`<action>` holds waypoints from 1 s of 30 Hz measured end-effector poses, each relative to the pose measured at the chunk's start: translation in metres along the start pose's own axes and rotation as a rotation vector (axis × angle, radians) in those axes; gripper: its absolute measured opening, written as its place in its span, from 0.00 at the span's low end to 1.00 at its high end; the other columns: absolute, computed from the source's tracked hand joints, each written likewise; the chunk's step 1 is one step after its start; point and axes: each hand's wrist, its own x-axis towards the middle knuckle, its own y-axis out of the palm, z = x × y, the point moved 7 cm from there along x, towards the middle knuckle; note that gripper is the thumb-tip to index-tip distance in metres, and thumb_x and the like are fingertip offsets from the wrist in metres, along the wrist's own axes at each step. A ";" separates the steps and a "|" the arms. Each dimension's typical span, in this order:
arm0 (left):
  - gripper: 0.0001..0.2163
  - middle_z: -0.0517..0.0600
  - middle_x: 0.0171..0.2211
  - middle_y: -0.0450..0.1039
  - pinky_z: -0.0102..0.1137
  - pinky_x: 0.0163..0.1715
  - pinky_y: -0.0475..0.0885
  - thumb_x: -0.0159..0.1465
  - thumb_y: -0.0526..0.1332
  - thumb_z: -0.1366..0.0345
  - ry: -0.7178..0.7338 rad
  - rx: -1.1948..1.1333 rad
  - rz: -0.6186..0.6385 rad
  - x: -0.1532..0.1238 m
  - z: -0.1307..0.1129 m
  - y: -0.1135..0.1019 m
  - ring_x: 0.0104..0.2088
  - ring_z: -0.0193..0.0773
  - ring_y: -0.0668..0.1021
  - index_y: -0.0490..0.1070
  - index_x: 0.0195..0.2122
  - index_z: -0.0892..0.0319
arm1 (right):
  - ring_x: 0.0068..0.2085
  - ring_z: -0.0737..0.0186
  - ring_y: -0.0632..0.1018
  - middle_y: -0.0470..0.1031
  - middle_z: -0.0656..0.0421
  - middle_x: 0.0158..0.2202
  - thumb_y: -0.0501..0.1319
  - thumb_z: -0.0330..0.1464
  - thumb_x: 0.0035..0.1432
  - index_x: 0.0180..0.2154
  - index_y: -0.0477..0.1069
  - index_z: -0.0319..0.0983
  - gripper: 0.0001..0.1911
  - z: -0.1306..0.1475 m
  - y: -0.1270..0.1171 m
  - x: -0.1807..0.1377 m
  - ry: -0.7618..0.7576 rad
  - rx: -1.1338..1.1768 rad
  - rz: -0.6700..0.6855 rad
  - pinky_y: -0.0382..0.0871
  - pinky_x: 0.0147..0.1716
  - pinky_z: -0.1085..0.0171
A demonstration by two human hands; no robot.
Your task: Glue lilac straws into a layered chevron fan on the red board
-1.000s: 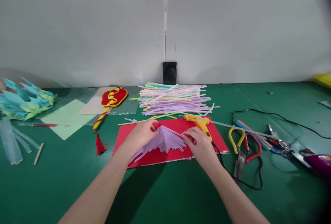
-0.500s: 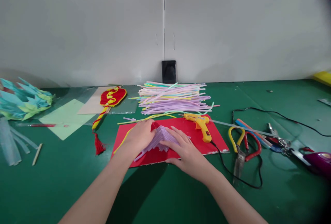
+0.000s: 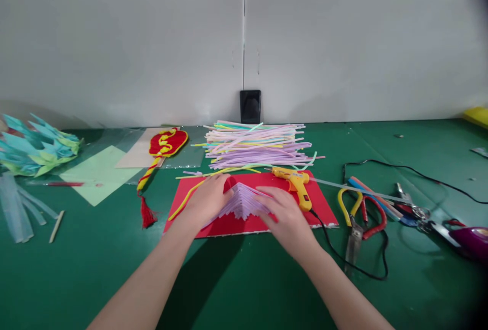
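Note:
A peaked fan of purple straws point(image 3: 244, 202) lies on a red card point(image 3: 324, 210) in the middle of the green table. My left hand point(image 3: 208, 200) lies flat on the fan's left slope, fingers stretched out. My right hand point(image 3: 284, 215) presses flat on its right slope, fingers spread toward the peak. A yellow straw point(image 3: 186, 200) curves over the card's left edge beside my left hand. A yellow glue gun point(image 3: 295, 182) rests on the card just beyond my right hand.
A pile of pastel straws point(image 3: 255, 147) sits behind the card. Pliers point(image 3: 356, 213), a black cord point(image 3: 404, 170) and other tools lie to the right. A red and yellow tassel ornament point(image 3: 162, 149), pale paper sheets point(image 3: 97, 172) and blue-green paper shapes point(image 3: 36, 144) are at the left.
My right hand slid from the fan's right tip onto its right slope and now lies flat on it. The red card shifted slightly. A yellow straw now shows at the card's left.

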 end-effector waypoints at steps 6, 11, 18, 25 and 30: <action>0.20 0.57 0.58 0.64 0.41 0.49 0.66 0.62 0.54 0.62 -0.057 0.011 -0.037 -0.002 0.000 -0.004 0.56 0.50 0.69 0.63 0.56 0.56 | 0.34 0.56 0.73 0.70 0.55 0.32 0.55 0.38 0.58 0.37 0.67 0.40 0.09 -0.079 -0.047 -0.017 0.589 -0.268 -0.261 0.66 0.33 0.60; 0.18 0.56 0.55 0.68 0.39 0.49 0.66 0.62 0.53 0.64 -0.021 -0.041 -0.149 -0.004 -0.011 -0.015 0.53 0.48 0.72 0.66 0.53 0.58 | 0.29 0.57 0.73 0.69 0.60 0.26 0.54 0.47 0.55 0.33 0.61 0.42 0.15 -0.106 -0.032 -0.030 0.891 -0.287 0.020 0.58 0.25 0.64; 0.11 0.50 0.41 0.77 0.31 0.43 0.69 0.61 0.55 0.63 0.054 -0.458 -0.100 -0.014 -0.034 -0.020 0.42 0.40 0.78 0.73 0.42 0.56 | 0.29 0.59 0.73 0.71 0.59 0.27 0.51 0.42 0.60 0.30 0.58 0.42 0.11 -0.097 -0.029 -0.026 0.861 -0.293 0.073 0.53 0.23 0.67; 0.13 0.54 0.38 0.78 0.35 0.41 0.69 0.61 0.57 0.56 0.129 -0.794 0.089 -0.020 -0.058 0.014 0.41 0.45 0.78 0.77 0.37 0.58 | 0.24 0.63 0.70 0.69 0.61 0.25 0.53 0.43 0.59 0.31 0.60 0.41 0.12 -0.075 -0.046 -0.018 0.714 -0.218 -0.243 0.56 0.22 0.67; 0.15 0.55 0.46 0.75 0.34 0.46 0.67 0.60 0.60 0.55 0.146 -1.030 0.073 -0.029 -0.075 0.019 0.47 0.45 0.75 0.75 0.43 0.57 | 0.26 0.65 0.72 0.69 0.61 0.27 0.57 0.40 0.58 0.34 0.62 0.40 0.10 -0.029 -0.047 -0.011 0.394 -0.158 -0.431 0.64 0.25 0.68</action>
